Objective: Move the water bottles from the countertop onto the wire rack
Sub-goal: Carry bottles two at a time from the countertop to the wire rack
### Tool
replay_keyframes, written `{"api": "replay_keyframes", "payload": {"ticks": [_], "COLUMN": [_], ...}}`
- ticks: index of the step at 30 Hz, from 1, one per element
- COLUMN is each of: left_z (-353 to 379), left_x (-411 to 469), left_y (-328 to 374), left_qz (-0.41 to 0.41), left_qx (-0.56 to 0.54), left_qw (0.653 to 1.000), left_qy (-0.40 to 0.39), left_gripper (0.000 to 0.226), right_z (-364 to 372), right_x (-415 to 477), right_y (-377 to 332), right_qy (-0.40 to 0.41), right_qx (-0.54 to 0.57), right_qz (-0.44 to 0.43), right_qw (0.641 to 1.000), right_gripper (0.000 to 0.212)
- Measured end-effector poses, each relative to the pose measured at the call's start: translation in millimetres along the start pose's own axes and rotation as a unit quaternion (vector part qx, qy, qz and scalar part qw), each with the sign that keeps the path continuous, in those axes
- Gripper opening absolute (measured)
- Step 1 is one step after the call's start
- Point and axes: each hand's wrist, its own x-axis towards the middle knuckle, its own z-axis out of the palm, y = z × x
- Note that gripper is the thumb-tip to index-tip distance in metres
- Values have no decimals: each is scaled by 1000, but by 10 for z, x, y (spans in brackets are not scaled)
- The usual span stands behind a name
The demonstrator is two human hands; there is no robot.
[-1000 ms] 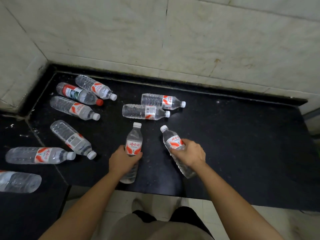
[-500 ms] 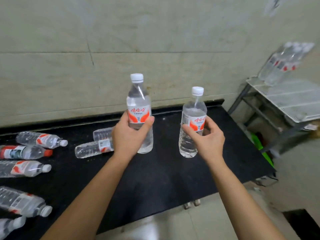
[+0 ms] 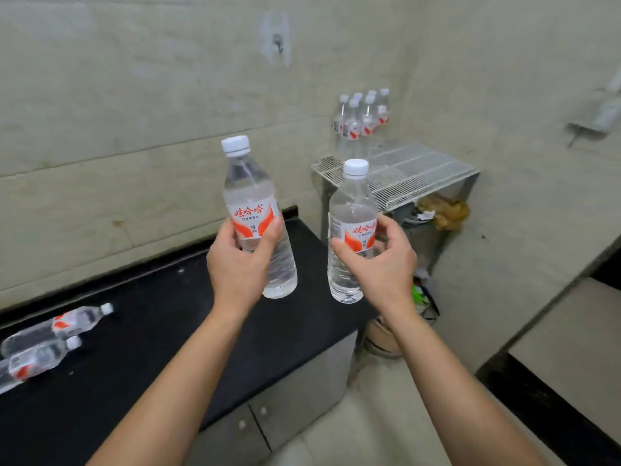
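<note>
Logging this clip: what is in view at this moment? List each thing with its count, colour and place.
left-hand bottle: 1, clear, white cap, orange-white label; held upright above the countertop
right-hand bottle: 1, same colours; held upright near the countertop's right end
rack bottles: six caps show, clear with white caps; standing at the back of the rack by the wall
countertop bottles: at least two, blurred, clear; lying at the far left
wire rack: 1, white; to the right of the countertop, in the corner
countertop: 1, black; along the wall
cabinet doors: 2, grey; under the countertop
left hand: 1; grips the left-hand bottle
right hand: 1; grips the right-hand bottle
</note>
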Motion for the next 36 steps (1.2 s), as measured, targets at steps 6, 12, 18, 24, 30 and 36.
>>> {"api": "replay_keyframes", "payload": {"ticks": [6,12,18,24,30,36], "left_z": [1183,2078,3093,4081,4717,5279], "left_x": [-150,6,464,1283,1981,2321], "left_y": [404,379,32,-188,-355,-720], "left_qz": [25,44,37,15,3,-42], "left_qx": [-29,-43,-68,-81,-24,0], "left_qw": [997,993,993,994,998,999], "left_qy": [-68,-98,-90,-68,-61,-26], "left_gripper": [40,40,49,54,75,70], "right_z": [-1045,-1454,-1557,-1394,-1240,-1022], "right_x": [715,1483,2436,3685,4639,5434], "right_y": [327,734,1222,1439,1700,2290], "right_qy": [49,94,93,80,65,12], "right_qx": [3,2,-20,-43,-44,-29], "right_qz": [11,-1,-11,-19,-33,-26], "right_qw": [999,996,995,996,996,999], "right_gripper": [61,67,67,63,67,71]}}
